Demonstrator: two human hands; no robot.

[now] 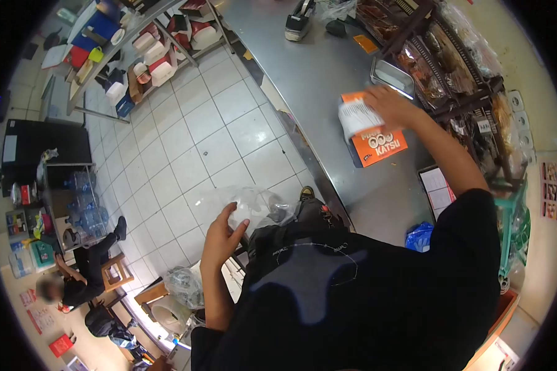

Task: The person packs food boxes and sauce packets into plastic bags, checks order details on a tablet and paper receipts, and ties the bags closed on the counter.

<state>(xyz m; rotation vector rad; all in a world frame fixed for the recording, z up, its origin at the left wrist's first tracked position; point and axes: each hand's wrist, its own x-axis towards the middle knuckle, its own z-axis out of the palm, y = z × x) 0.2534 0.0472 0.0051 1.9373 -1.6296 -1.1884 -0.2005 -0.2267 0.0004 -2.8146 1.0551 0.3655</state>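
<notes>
My left hand [221, 240] is raised over the floor, thumb and fingers curved around a thin clear plastic bag [263, 205], which spreads out beyond the fingertips. Over the steel counter, my right hand [393, 108] is slightly blurred, its fingers on a white printed paper slip [358, 117]. The slip lies against an orange box [380, 148] with "KATSU" lettering and covers part of its print. An open metal container [392, 76] sits just beyond that hand.
Dark racks of wrapped packets [442, 46] line the counter's far side. A black stapler-like tool [298, 23] lies on the steel counter [272, 37]. A blue plastic bag [419, 237] is near my right side. Another person [83, 275] sits at the left, near water jugs [83, 198].
</notes>
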